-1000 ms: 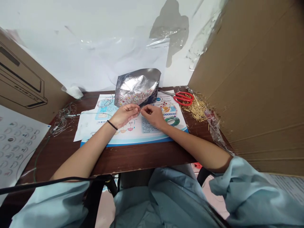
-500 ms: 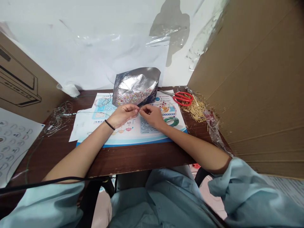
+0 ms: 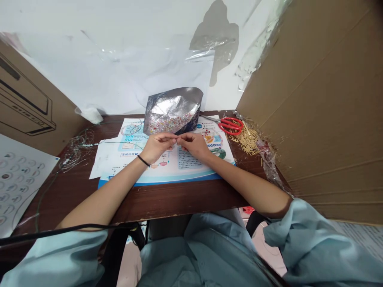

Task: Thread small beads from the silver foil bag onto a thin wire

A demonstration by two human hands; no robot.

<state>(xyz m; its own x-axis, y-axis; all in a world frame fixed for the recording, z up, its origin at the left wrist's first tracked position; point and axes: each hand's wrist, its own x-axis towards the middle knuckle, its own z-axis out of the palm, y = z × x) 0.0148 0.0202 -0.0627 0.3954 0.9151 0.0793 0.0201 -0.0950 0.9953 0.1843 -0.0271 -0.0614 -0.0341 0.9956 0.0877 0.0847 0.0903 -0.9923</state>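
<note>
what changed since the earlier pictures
The bare left hand has curled its lower fingers inward; the bare right hand has straightened its index finger. No pickup or release is visible. The silver foil bead bag and red-handled metal scissors stayed put.

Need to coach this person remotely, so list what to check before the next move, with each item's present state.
1. Left hand and right hand brought together: ok, fingers close together at the near edge of the silver bag.
2. Item between the fingers secure: cannot tell, too small to make out.
3. Colourful beads visible inside the bag: ok.
4. Red-handled scissors away from the hands: ok, lying by the gold-coloured sticks.
5. Loose thread on the left tidy: not ok, it lies in a tangle.
</note>
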